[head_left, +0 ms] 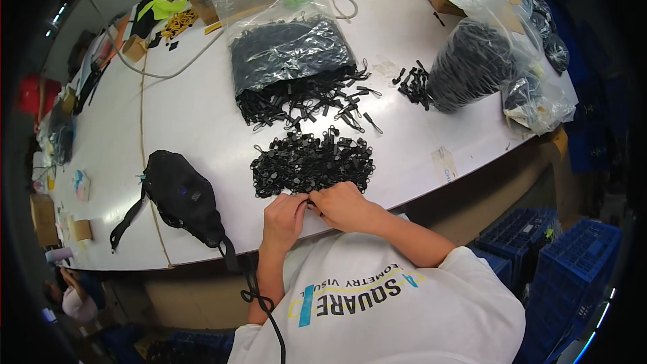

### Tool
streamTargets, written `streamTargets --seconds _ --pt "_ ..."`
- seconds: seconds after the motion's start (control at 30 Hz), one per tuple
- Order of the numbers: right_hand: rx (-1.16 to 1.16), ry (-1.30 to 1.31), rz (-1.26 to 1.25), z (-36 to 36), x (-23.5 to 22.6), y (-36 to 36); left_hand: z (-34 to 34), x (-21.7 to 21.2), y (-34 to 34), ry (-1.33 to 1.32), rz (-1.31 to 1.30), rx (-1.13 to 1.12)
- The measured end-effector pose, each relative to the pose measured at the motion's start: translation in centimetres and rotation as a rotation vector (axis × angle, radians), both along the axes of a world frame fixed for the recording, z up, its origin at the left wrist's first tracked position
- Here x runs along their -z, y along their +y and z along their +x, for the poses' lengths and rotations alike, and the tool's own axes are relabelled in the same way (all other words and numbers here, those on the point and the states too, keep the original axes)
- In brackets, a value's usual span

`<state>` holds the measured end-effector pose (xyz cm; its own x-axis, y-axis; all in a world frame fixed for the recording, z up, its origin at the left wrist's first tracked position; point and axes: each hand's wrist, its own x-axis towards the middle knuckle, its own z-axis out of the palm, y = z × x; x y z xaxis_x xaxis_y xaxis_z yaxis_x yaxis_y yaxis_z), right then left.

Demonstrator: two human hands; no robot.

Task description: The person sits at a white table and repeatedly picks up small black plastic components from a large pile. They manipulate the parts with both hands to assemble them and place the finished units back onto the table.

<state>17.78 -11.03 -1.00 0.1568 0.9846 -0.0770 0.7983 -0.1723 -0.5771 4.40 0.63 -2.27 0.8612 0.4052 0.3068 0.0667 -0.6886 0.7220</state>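
My left hand (286, 214) and my right hand (342, 203) meet at the near edge of a heap of small black plastic pieces (310, 162). Both hands are closed, fingertips pinched together around a small dark piece (309, 201), mostly covered by the fingers. Beyond the heap lies a clear plastic bag (290, 54) full of black parts. Out of its mouth spill black pulls with thin cord loops (296, 106), scattered toward the heap.
A black pouch (180, 192) with straps lies left on the white table (216, 121). Another bag of black pieces (472, 64) stands at the right, a few loose ones beside it. Blue crates (576, 263) are stacked below the right edge. A grey cable (175, 74) crosses the far left.
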Motion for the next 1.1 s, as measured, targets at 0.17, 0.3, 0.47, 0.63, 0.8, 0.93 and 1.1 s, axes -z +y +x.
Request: streamTargets --seconds 0.17,0.3,0.47,0.63,0.8,0.93,1.1 --pt "0.011 0.014 -0.01 0.5 0.1 0.1 0.2 0.4 -0.2 -0.017 -0.04 -0.01" --pt "0.04 0.114 0.154 0.3 0.8 -0.2 -0.5 0.2 -0.2 0.048 -0.342 -0.081" --pt "0.128 0.274 0.264 -0.2 -0.2 0.3 -0.3 3.3 -0.4 -0.12 -1.058 -0.129" --pt "0.184 0.277 0.279 -0.6 -0.4 0.2 -0.1 2.2 -0.6 -0.147 -1.364 -0.168" --pt "0.176 0.21 0.347 -0.9 -0.6 0.2 0.0 2.2 -1.6 -0.225 -1.299 -0.227" --pt "0.131 0.108 0.452 -1.1 -0.8 0.2 0.2 1.1 -1.4 -0.156 -0.879 -0.252" --pt "0.121 0.009 0.255 -1.2 -1.1 -0.1 0.3 2.3 -0.8 -0.274 0.051 -0.086"
